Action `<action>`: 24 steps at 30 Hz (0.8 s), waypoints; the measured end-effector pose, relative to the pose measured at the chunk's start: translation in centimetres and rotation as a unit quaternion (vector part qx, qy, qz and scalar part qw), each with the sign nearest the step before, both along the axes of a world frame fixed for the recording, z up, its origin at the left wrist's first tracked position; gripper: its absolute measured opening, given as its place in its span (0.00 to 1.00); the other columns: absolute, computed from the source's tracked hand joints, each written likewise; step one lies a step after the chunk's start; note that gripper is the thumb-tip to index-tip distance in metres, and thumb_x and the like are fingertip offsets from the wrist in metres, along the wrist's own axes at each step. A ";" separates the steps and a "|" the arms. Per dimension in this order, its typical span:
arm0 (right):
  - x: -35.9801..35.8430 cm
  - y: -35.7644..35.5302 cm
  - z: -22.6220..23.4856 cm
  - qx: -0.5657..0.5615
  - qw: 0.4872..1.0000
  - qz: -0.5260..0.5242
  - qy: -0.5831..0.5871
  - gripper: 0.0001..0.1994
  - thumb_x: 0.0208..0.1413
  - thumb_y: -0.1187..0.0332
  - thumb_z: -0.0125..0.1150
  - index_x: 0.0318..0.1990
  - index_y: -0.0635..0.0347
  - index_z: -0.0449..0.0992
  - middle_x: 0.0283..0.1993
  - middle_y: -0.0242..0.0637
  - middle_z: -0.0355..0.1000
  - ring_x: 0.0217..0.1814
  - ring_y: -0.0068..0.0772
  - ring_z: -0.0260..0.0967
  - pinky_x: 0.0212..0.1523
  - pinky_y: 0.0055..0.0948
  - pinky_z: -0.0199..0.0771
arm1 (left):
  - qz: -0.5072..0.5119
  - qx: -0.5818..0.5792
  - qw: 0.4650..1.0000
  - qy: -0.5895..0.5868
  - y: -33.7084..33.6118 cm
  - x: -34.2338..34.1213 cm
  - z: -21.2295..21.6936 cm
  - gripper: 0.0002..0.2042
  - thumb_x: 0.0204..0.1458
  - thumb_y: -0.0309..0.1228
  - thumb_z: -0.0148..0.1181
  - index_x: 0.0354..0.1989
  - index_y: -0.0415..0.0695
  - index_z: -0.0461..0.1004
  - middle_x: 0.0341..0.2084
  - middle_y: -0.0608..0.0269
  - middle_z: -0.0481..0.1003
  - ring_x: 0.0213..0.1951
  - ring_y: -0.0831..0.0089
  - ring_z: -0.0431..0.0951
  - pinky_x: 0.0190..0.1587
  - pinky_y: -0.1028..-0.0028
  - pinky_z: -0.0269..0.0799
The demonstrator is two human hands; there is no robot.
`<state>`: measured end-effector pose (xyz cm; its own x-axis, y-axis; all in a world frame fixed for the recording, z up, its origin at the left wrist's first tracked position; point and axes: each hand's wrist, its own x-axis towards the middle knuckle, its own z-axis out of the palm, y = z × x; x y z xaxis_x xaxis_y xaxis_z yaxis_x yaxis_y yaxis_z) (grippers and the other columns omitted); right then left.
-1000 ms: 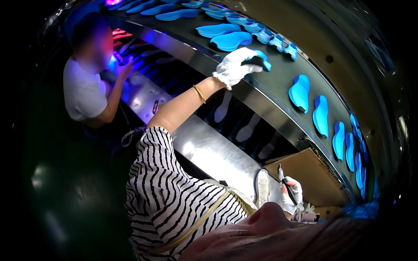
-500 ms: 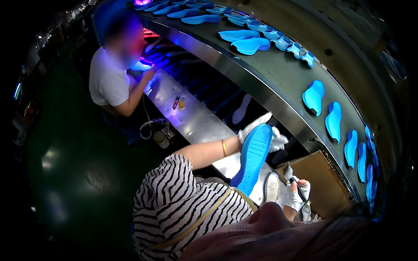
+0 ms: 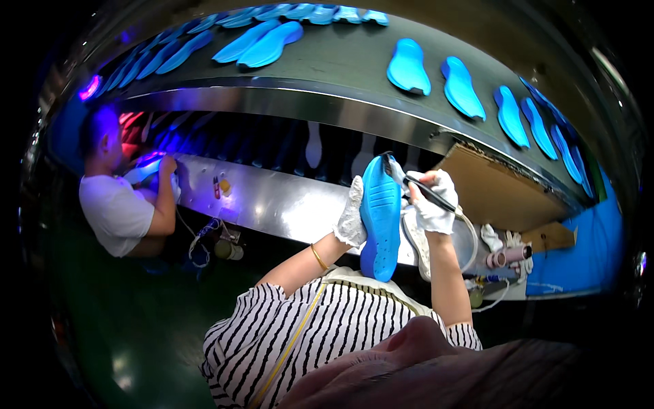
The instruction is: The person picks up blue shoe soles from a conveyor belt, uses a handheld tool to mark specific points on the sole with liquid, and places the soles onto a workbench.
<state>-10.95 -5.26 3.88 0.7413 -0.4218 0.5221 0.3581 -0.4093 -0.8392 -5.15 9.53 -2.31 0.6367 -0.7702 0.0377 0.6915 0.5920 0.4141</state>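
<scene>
1. The left hand [image 3: 352, 217], in a white glove, holds a blue insole [image 3: 381, 217] upright in front of the body; its grip is closed on the insole's left edge, near the upper half.
2. The insole's long axis runs from about 12 o'clock at the toe to 6 o'clock at the heel, which hangs just above the striped shirt [image 3: 320, 327].
3. The right hand [image 3: 434, 202], also gloved, lies at 3 o'clock from the insole, just beside it. Its grip is wrapped tight around a dark pen-like tool [image 3: 424, 189].
4. The tool slants from the right hand up toward 10 o'clock, and its tip meets the insole's top right edge; actual contact cannot be told for sure.
5. Both forearms rise from 6 o'clock, elbows bent, hands nearly level with each other.
6. Behind the hands runs a shiny metal tabletop [image 3: 272, 204]; above it, at 12 o'clock, a dark conveyor belt [image 3: 340, 65] carries more blue insoles.
7. At 9 o'clock, well apart, a person in a white shirt [image 3: 116, 211] works under violet light.
</scene>
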 end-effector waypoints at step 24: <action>-5.2 2.9 -1.9 -0.110 0.986 0.111 0.050 0.11 0.47 0.82 0.69 0.35 0.60 0.74 0.36 0.35 0.74 0.37 0.24 0.73 0.39 0.22 0.72 | -0.129 0.010 0.991 -0.024 0.1 3.1 0.4 0.46 0.56 0.70 0.39 0.69 0.40 0.57 0.60 0.42 0.67 0.59 0.50 0.71 0.61 0.54 0.70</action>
